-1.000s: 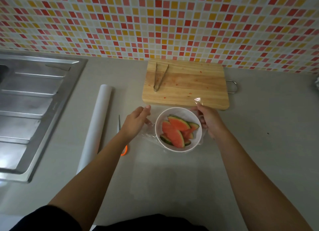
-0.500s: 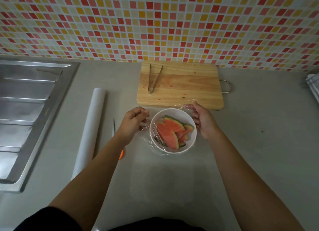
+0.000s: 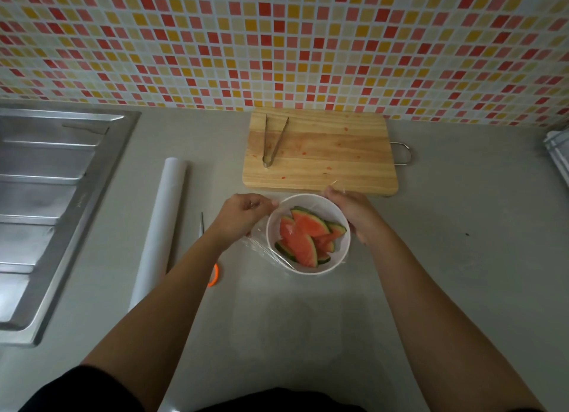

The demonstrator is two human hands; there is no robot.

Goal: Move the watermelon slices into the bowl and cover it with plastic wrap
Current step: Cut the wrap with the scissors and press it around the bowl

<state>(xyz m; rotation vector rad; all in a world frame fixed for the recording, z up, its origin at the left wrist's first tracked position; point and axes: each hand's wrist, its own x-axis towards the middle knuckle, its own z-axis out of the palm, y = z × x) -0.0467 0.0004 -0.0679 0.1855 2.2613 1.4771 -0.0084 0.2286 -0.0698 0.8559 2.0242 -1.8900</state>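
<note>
A white bowl [image 3: 308,265] stands on the grey counter with several watermelon slices [image 3: 303,237] inside. A clear sheet of plastic wrap [image 3: 261,248] lies over and around the bowl, bunched at its left side. My left hand [image 3: 243,216] pinches the wrap at the bowl's upper left rim. My right hand [image 3: 354,213] grips the wrap at the upper right rim, with a corner of film sticking up above the fingers.
A wooden cutting board [image 3: 320,153] with metal tongs [image 3: 272,143] lies just behind the bowl. A roll of plastic wrap [image 3: 160,227] and orange-handled scissors [image 3: 209,257] lie to the left. A steel sink drainer [image 3: 46,202] fills the far left.
Both hands have drawn the wrap closer in against the bowl's rim, and the film is pulled tighter across the slices. The camera view has shifted slightly.
</note>
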